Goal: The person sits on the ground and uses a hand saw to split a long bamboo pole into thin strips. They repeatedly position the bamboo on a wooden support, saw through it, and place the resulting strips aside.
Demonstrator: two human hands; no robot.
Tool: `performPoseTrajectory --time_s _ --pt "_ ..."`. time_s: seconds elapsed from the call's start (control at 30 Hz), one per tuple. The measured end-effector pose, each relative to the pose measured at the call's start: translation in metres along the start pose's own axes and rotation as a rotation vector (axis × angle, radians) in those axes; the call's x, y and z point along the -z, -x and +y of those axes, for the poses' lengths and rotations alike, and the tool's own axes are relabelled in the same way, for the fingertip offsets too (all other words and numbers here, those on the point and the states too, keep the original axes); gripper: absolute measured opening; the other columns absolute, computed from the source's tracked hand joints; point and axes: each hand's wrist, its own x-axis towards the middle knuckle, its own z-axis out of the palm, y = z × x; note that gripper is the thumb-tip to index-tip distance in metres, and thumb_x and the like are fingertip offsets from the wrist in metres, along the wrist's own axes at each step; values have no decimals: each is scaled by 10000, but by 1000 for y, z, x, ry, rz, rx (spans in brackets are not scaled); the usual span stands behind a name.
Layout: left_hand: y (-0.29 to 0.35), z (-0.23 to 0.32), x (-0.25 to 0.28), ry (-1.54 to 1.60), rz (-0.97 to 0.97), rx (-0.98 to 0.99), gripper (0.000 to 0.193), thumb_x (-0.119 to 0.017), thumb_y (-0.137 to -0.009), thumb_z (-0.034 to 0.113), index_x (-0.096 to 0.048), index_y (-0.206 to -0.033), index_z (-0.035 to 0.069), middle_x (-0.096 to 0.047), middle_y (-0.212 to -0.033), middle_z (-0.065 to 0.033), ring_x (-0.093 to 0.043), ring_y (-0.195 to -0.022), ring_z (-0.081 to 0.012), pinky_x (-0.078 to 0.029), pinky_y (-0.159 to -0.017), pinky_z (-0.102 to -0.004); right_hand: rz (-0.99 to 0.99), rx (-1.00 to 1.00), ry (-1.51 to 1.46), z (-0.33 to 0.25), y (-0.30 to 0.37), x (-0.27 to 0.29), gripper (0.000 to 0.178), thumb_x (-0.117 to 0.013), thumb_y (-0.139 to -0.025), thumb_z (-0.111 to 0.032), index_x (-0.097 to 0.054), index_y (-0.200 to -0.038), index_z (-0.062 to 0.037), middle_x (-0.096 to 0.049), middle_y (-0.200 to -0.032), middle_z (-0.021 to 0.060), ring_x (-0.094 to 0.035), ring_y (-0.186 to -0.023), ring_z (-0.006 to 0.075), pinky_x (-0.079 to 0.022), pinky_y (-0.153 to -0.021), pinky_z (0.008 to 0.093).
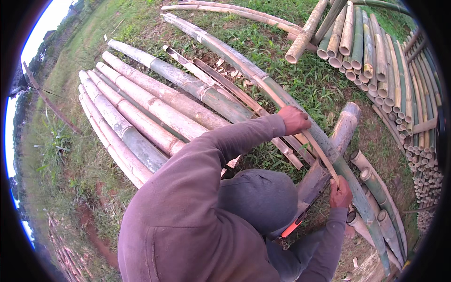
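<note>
A long thin tan bamboo strip (320, 151) runs beside a long greenish bamboo pole (307, 117). My left hand (294, 119) is closed around the strip, its knuckles close to the pole. Farther down and nearer to me, my right hand (340, 191) grips the strip's lower part between thumb and fingers. The pole lies across a short thick bamboo log (345, 123). Close by the log, between my arms, an orange handle-like piece (292, 228) shows; the rest of that tool is mostly hidden. A rounded grey cloth shape (258, 199) also lies between my sleeves.
Several thick bamboo poles (157, 101) lie side by side on grass at the left. Split bamboo lengths (235, 87) rest beside them. A large bamboo stack (390, 89) rises at the far right. Shorter poles (378, 199) lie near my right hand.
</note>
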Motion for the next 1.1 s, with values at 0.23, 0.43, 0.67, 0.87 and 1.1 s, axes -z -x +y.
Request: performPoseTrajectory --time_s 0.23,0.43,0.67,0.87,1.1 --pt "-3 -4 -14 17 58 -28 159 -749 -787 238 -621 -810 147 -633 -776 -41 -714 -772 -312 -561 -652 -481 -65 -53 -21 10 2 -4 453 -671 -1033 -451 -701 -1229 -44 -712 -1014 216 -692 -927 447 -537 -785 502" --pt "-5 -2 -17 18 38 -8 156 -758 -790 238 -634 -824 150 -650 -793 -49 -723 -787 -319 -573 -671 -487 -51 -56 -27 9 -2 -6 461 -680 -1024 -465 -707 -1217 -47 -707 -1006 208 -693 -922 446 -537 -781 494" --pt "-11 11 1 171 -111 -10 384 -841 -845 476 -757 -1072 178 -732 -932 -85 -740 -861 -351 -600 -769 -487 -35 -96 4 18 -4 5 386 -738 -967 -422 -734 -1154 -84 -740 -1021 170 -713 -915 404 -539 -765 493" --pt "-28 11 15 248 -231 -38 423 -743 -958 497 -777 -1177 137 -733 -1042 -136 -734 -942 -360 -592 -842 -467 -89 -169 43 21 -12 14 520 -705 -962 -550 -730 -1208 -93 -747 -1143 125 -702 -1066 369 -542 -885 507" --pt "-47 0 -6 227 -180 -19 433 -793 -927 461 -775 -1205 131 -737 -1087 -110 -705 -985 -359 -568 -901 -478 502 -267 293 4 39 26 563 -724 -950 -494 -648 -1341 -96 -700 -1189 128 -623 -1203 379 -469 -1015 544"
